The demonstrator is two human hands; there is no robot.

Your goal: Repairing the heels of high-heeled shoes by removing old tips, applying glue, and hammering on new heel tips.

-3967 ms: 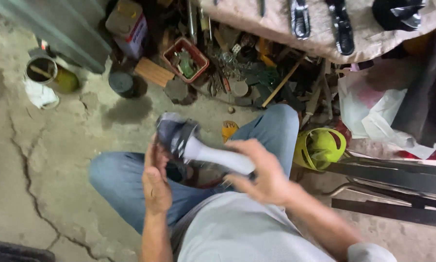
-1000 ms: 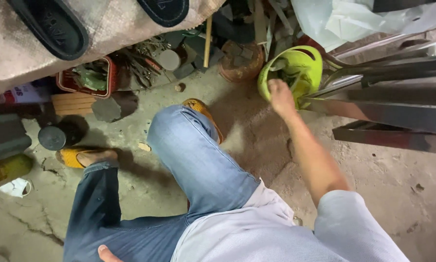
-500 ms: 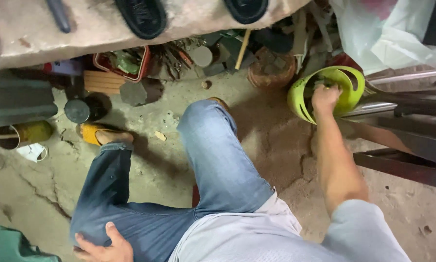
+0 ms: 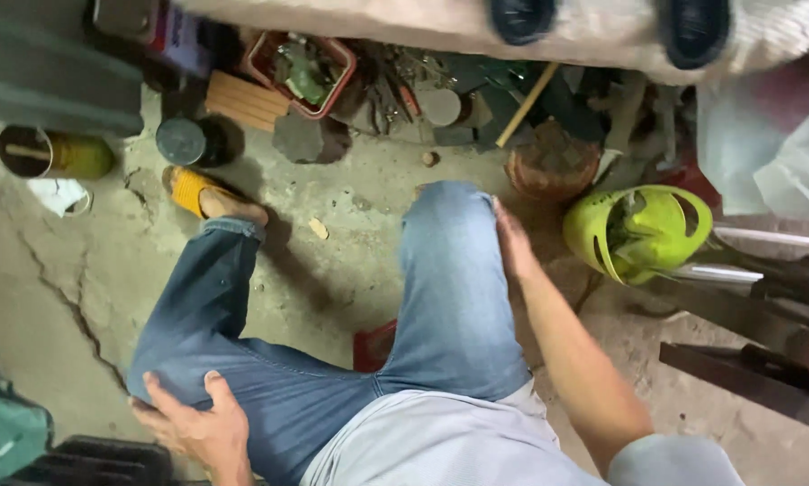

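Observation:
I sit low over a cracked concrete floor in blue jeans (image 4: pixel 449 288). My left hand (image 4: pixel 193 423) lies flat on my left thigh, fingers spread, holding nothing. My right hand (image 4: pixel 512 238) rests against the side of my right knee, fingers stretched out and empty. A lime-green plastic basket (image 4: pixel 638 229) lies on its side just right of that hand, apart from it. My left foot wears a yellow sandal (image 4: pixel 193 189).
Clutter lines the far edge: a red tray of small parts (image 4: pixel 301 63), a yellow tin (image 4: pixel 58 153), a dark round can (image 4: pixel 184 139), a wooden block (image 4: pixel 242 99), a brown basket (image 4: pixel 553 166). Dark metal bars (image 4: pixel 764 270) lie at right. A cloth-covered bench (image 4: pixel 422 22) spans the top.
My right hand has left the green basket and come back to my right knee. My left hand has settled further onto my left thigh. The view has swung left.

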